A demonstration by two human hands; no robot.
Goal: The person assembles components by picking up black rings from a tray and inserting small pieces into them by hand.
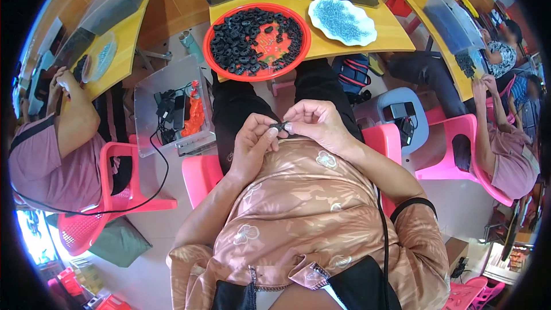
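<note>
A small black part (280, 126) is held in the air in front of the body, above the lap and short of the counter's (390, 26) near edge. It is gripped from both sides: the thumb and fingers of the left hand (250, 142) are clamped on its left end, and those of the right hand (322, 126) on its right end. Neither hand is nearer, as both are in contact. The long axis appears to run crosswise, from one hand to the other. Whether one piece or two joined pieces are held cannot be told, since the middle is largely covered by the fingertips.

A round red tray (209, 51) of loose black pieces (229, 40) is found ahead and slightly left of the held part, at the counter's near-left corner, with its rim projecting past the near edge. A white scalloped dish (369, 35) of small, pale, glassy pieces (341, 17) is set just beside the tray, along the same near edge, ahead and to the right. Both containers are well apart from the fingers.
</note>
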